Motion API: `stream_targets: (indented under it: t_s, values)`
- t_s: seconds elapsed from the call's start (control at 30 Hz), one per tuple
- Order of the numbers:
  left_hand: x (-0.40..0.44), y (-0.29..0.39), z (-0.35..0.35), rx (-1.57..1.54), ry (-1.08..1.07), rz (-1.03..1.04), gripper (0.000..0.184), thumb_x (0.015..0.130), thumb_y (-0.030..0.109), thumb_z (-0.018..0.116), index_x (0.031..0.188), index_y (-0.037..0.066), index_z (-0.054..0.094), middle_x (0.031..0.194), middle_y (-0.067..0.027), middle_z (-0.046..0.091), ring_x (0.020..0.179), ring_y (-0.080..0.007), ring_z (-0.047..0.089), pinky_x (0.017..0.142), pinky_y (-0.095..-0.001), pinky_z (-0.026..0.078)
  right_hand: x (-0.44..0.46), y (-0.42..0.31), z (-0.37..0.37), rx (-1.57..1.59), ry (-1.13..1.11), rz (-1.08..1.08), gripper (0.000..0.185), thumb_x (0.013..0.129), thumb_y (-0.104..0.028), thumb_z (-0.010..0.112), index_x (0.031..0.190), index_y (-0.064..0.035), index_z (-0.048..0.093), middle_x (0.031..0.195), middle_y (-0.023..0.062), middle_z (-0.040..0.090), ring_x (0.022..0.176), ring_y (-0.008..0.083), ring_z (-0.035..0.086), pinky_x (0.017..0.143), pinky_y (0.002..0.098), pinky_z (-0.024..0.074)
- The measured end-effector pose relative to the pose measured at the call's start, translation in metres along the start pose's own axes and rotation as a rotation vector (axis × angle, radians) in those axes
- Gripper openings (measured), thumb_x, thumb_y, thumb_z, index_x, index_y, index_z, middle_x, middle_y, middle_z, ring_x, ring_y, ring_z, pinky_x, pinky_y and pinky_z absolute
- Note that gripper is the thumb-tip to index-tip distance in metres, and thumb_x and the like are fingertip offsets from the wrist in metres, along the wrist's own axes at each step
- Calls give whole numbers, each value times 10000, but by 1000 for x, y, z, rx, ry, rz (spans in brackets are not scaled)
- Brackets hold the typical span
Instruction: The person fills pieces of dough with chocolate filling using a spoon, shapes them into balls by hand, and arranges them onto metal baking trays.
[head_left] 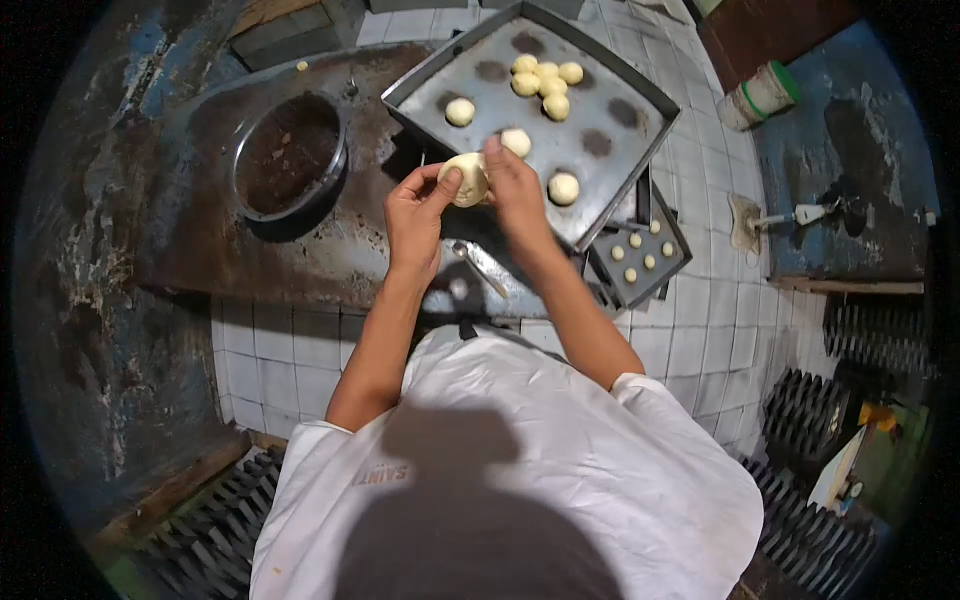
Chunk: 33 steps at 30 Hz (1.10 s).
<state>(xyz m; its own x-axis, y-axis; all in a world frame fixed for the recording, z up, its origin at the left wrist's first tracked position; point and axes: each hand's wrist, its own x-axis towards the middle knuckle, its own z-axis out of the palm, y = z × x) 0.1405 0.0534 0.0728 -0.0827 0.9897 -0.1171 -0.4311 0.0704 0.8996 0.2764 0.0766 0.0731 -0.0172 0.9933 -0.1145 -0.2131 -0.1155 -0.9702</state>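
Observation:
Between my two hands is a flattened, pale round of dough (pixel 466 181), raised near the front edge of a large metal tray (pixel 630 150). My left hand (pixel 414 213) grips its left side, thumb over the top face. The fingers of my right hand (pixel 514 194) hold its right edge, partly hidden behind it. On the tray, several dough balls (pixel 553 87) sit clustered toward the back. Single balls lie apart: one at the left (pixel 460 111), one just behind my right hand (pixel 515 142), and one to its right (pixel 563 188).
On the stained table (pixel 190 225) at the left stands a round metal bowl (pixel 285 160) with residue inside. A metal utensil (pixel 482 270) lies near the table's front edge. Below the large tray at the right, a smaller tray (pixel 672 262) bears several small balls. A white bucket (pixel 757 98) has a green rim.

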Motion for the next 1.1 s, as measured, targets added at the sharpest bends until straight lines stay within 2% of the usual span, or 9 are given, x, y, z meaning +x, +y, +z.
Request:
stream_targets:
  t_s: [0.13, 0.33, 0.4, 0.47, 0.53, 0.63, 0.73, 0.77, 1.1]
  values:
    - [-20, -16, -32, -164, 12, -181, 181, 1002, 141, 672, 1105, -7, 668, 1044, -42, 696, 973, -111, 647, 921, -266, 499, -23, 28, 37, -399, 273, -296, 367, 1000, -329, 642, 854, 7, 624, 742, 204, 641, 643, 286, 599, 645, 395, 480]
    - [-46, -11, -94, -597, 14, -490, 352, 1077, 299, 523, 1263, 4, 569, 1208, -116, 650, 1153, -224, 623, 1061, -394, 465, -36, 128, 29, 628, -256, 646, 641, 1041, -620, 436, 1143, -26, 657, 1031, 69, 696, 895, 163, 673, 758, 313, 531]
    - [-46, -18, -128, -763, 8, -512, 467, 1049, 392, 543, 1315, 8, 527, 1314, -154, 609, 1243, -309, 571, 1111, -446, 422, -34, 166, -5, 170, -266, 663, 570, 1048, -541, 483, 1166, -2, 628, 1091, 123, 679, 1037, 245, 662, 870, 392, 529]
    - [-46, -25, -157, -639, 208, -410, 382, 1016, 327, 596, 1253, 28, 572, 1225, -124, 647, 1162, -283, 620, 1039, -434, 483, -46, 268, -44, -1362, -31, -165, 549, 978, -543, 597, 1163, -26, 580, 1005, 139, 679, 936, 338, 674, 830, 545, 505]
    - [-44, -41, -208, -540, 289, -425, 341, 997, 305, 616, 1219, 47, 594, 1162, -106, 663, 1102, -267, 644, 993, -424, 509, -58, 272, -50, -1608, -18, 71, 428, 964, -395, 634, 1157, -22, 550, 989, 203, 672, 966, 415, 652, 840, 567, 489]
    - [-39, -19, -255, -500, 451, -440, 213, 966, 265, 649, 1095, 95, 637, 1011, -51, 676, 959, -217, 675, 871, -391, 544, -52, 265, -38, -1682, -44, -357, 328, 938, -288, 676, 1118, -58, 527, 930, 229, 678, 921, 452, 653, 796, 556, 498]
    - [-30, -5, -310, -570, 566, -412, 158, 973, 292, 663, 1003, 138, 645, 912, -8, 663, 890, -170, 679, 799, -355, 552, -27, 188, 39, -1388, -319, 128, 407, 782, -89, 691, 1137, -55, 497, 1011, 228, 670, 944, 492, 644, 798, 565, 508]
    - [-27, -6, -332, -578, 595, -390, 234, 983, 352, 649, 1047, 127, 639, 943, -33, 671, 911, -195, 683, 825, -380, 558, -12, 168, 70, -1342, -336, -85, 350, 760, -26, 682, 1058, -71, 504, 941, 217, 661, 845, 498, 633, 717, 570, 508]
    - [-5, 50, -427, -710, 762, -326, 286, 1005, 390, 616, 1140, 138, 612, 1103, -27, 670, 1075, -203, 648, 945, -418, 511, 193, 197, 303, -1752, -622, -627, 188, 925, -138, 510, 1051, -117, 648, 893, 185, 686, 861, 373, 706, 653, 497, 572]
